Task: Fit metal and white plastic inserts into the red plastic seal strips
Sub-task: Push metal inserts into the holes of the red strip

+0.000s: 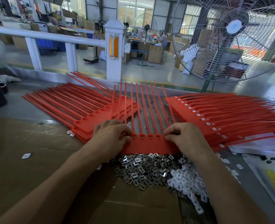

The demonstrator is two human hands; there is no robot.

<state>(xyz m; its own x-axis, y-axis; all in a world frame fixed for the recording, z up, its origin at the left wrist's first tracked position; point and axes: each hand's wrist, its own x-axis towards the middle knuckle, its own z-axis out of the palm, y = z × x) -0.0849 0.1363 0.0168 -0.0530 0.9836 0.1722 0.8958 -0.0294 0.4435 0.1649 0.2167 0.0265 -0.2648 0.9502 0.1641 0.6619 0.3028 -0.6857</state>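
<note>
As both hands bent over the near edge of the red strip (147,145), the head view caught the fitting step midway. The strip lay flat on the surface (36,159), its tails fanned away from the person, with a row of sockets along its head end. The left hand (112,136) had its fingers curled down onto the strip's left end; whether that grip pinched an insert could not be told. The right hand (184,137) pinched at the rightmost socket with thumb and forefinger pressed together, seemingly seating a small piece. Just nearer the person lay the metal inserts (138,170) in a heap, touching the strip's edge, and the white inserts (188,183) beside them to the right. Unfilled strips (78,107) were stacked at left; filled strips (222,120), showing white in their sockets, at right. Several middle sockets looked metal-lined yet uncapped, so the next move probably called for picking white inserts and pressing them squarely in.
</note>
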